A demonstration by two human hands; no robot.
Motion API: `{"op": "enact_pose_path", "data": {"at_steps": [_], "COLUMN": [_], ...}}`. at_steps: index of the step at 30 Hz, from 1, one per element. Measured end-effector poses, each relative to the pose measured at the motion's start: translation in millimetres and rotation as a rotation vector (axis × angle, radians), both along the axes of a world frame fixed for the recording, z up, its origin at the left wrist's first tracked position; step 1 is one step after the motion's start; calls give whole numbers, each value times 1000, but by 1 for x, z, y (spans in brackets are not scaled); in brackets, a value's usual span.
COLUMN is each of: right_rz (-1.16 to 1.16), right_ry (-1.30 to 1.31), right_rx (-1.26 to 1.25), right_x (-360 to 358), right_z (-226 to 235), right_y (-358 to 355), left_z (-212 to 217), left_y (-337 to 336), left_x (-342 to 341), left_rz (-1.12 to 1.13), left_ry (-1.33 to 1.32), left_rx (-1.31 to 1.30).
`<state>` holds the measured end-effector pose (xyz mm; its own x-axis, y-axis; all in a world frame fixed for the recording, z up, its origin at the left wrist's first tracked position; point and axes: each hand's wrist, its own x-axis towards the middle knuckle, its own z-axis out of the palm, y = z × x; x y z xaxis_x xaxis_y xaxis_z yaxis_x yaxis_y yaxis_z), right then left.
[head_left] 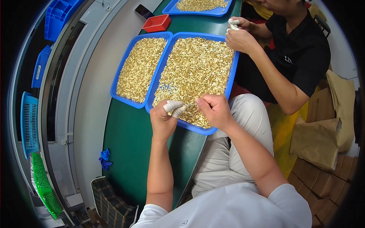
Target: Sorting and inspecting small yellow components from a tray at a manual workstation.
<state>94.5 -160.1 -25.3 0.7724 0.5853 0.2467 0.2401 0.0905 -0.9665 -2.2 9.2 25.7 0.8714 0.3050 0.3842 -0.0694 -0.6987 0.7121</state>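
Above the near edge of a large blue tray [228,85], my two hands meet at a thin metal pin or rod [190,105]. White tape or finger cots cover the thumb and forefinger of my left hand [164,114], which pinches one end of it. The bare fingers of my right hand [215,110] are closed at its other end. Whether a small gold part sits on the rod is too small to tell. Heaps of small gold-coloured metal pieces [197,64] fill the tray below. Beside it on the left lies a second blue tray [115,89] of similar pieces.
The trays lie on a green tabletop [125,133]. A red bin [156,23], a phone [144,11] and another blue tray [195,13] are farther back. A co-worker [292,57] with taped fingers sits at right. Brown cartons [323,182], a blue glove [105,159] and a plaid bag [112,199] are nearby.
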Motion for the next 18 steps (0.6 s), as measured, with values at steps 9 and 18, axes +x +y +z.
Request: {"op": "enact_pose_path", "data": {"at_steps": [9, 18], "right_rz": [-55, 34], "right_ry": [50, 55], "right_rx": [113, 44], "right_x": [-4, -1], "right_z": [6, 2], "right_y": [6, 4], "left_z": [-3, -10], "left_y": [3, -6], "left_x": [-2, 1], "left_rz": [-42, -37], "left_ry": [32, 46], "left_rx": [-115, -117]}}
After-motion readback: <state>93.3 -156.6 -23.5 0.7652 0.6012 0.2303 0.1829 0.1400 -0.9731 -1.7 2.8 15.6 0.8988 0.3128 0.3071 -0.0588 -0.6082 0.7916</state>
